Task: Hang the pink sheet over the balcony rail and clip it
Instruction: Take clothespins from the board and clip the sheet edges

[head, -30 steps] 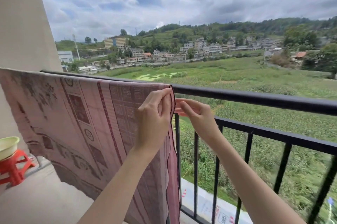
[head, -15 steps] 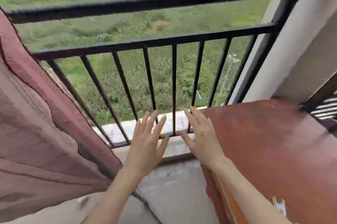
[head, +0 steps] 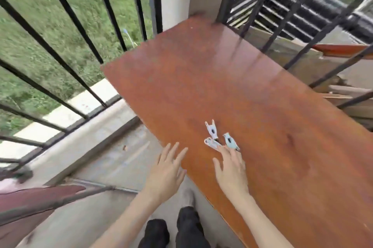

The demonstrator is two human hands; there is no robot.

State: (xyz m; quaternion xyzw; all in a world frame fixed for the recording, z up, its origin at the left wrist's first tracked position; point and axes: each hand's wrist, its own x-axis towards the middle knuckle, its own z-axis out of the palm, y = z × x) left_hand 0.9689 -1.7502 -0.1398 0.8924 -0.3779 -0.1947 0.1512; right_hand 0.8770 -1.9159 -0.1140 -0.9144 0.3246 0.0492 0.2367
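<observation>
The view looks down at a brown wooden counter beside the black balcony bars. Three pale blue clips lie close together on the counter near its front edge. The right hand is flat over the counter with its fingers spread, and the fingertips touch the nearest clips. It is not pinching any of them. The left hand is spread too and hovers at the counter's edge, holding nothing. The pink sheet shows only as a corner at the bottom left, well apart from both hands. Below the arms are dark trouser legs on the gray floor. Green grass lies beyond the bars
</observation>
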